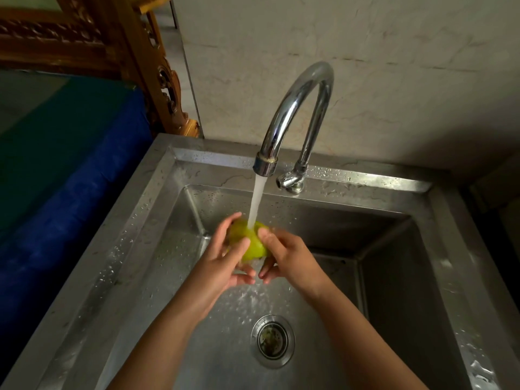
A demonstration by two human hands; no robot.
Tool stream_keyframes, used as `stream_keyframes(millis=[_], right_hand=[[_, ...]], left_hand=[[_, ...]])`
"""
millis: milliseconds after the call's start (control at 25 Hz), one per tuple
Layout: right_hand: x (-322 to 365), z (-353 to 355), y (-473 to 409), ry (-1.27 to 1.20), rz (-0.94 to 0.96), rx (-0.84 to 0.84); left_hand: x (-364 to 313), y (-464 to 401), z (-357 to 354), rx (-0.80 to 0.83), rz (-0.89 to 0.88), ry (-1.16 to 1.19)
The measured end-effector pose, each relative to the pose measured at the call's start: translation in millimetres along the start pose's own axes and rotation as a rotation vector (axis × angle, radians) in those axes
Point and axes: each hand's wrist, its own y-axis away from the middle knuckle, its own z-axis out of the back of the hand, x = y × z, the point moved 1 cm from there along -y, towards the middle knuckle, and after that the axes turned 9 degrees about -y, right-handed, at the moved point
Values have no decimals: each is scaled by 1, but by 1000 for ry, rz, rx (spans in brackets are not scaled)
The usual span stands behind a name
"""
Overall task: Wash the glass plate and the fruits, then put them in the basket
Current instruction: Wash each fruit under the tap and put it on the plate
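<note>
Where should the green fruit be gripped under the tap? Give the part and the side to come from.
Grip the green fruit across its rounded middle, from both sides, as the left hand and right hand do now. It looks smooth, round and wet under the water stream, so cupping opposite flanks, fingers curled beneath, probably resists slipping best.

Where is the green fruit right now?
In the head view, the green fruit sits mid-frame between the left hand and right hand, under the tap's water, above the sink.
</note>
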Motion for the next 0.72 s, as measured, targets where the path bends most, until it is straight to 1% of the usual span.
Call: stream_keyframes(millis=[80,160,200,280,360,400,440,520,560,600,640,720], right_hand=[[5,0,-2,-7,-32,10],[7,1,-1,-55,3,67],[7,0,0,-56,22,61],[7,-1,0,23,30,-18],[12,1,-4,178,-10,-89],[16,4,-7,292,-27,-130],[22,11,-13,428,-15,-198],[34,27,-25,707,152,-428],[42,31,-32,813,259,-500],[48,35,-41,892,346,-500],[54,38,-49,972,377,-450],[56,40,-61,1077,348,-333]], left_hand=[[-8,1,3,21,-38,-9],[-13,-2,5,-20,-23,22],[-15,-4,4,-34,3,29],[-15,-7,1,-43,73,99],[-8,-5,-2,-57,170,338],[-4,-3,-4,-67,203,447],[-1,-1,-6,-75,217,499],[7,0,-10,-82,221,480],[9,0,-11,-89,217,463],[10,0,-13,-97,210,458],[11,-1,-13,-103,199,456],[9,-3,-11,-98,168,449]])
